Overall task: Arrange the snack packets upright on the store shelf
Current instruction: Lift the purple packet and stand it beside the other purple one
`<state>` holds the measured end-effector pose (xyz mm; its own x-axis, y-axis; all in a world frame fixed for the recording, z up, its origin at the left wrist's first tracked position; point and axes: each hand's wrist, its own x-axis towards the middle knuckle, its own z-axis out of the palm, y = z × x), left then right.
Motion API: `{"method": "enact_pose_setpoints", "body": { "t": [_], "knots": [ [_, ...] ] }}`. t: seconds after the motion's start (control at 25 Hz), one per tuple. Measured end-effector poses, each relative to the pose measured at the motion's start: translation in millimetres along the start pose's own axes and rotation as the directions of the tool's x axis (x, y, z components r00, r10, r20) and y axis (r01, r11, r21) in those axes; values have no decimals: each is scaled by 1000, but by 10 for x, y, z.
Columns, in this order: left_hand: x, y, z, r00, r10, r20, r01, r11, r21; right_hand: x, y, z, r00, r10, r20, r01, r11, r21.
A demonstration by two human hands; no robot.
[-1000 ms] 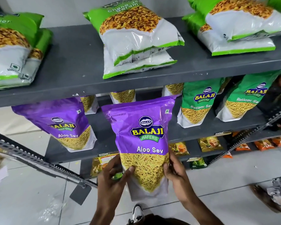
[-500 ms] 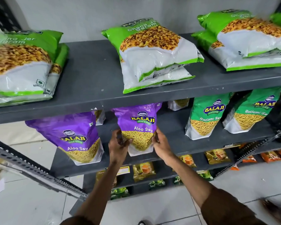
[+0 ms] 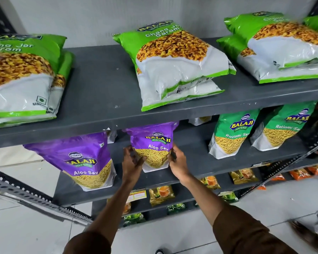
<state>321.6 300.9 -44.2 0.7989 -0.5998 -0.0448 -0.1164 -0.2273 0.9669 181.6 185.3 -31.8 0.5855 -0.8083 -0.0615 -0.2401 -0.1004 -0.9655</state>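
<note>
A purple Aloo Sev packet (image 3: 152, 143) stands upright on the middle grey shelf (image 3: 191, 167), its top under the shelf above. My left hand (image 3: 131, 162) presses its left lower edge and my right hand (image 3: 177, 160) its right edge; both hold it. A second purple Aloo Sev packet (image 3: 83, 160) stands upright to the left. Two green Ratlami Sev packets (image 3: 233, 131) (image 3: 285, 129) stand upright to the right.
On the top shelf (image 3: 103, 85) lie green Chana Jor Garam packets in stacks: left (image 3: 20, 74), middle (image 3: 176, 61), right (image 3: 283, 46). Small yellow and orange packets (image 3: 162, 195) fill the lower shelves. A slotted metal rail (image 3: 26, 195) crosses the lower left. Grey tiled floor lies below.
The purple packet went from in front of the shelf into the middle shelf, where it now stands. Both hands stayed on its sides. The camera view rose slightly.
</note>
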Motion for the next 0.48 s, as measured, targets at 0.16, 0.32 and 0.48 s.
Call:
{"method": "enact_pose_setpoints", "body": {
  "t": [0.16, 0.32, 0.48],
  "knots": [
    [-111, -45, -28, 1000, -14, -25, 15, 999, 48, -69, 139, -16, 996, 58, 71, -63, 996, 60],
    [-217, -95, -30, 996, -59, -64, 64, 994, 86, -87, 194, -25, 988, 150, 47, -150, 989, 14],
    [-237, -187, -6, 992, -113, -61, 115, 993, 33, -100, 131, -10, 987, 155, 40, -156, 987, 27]
  ]
}}
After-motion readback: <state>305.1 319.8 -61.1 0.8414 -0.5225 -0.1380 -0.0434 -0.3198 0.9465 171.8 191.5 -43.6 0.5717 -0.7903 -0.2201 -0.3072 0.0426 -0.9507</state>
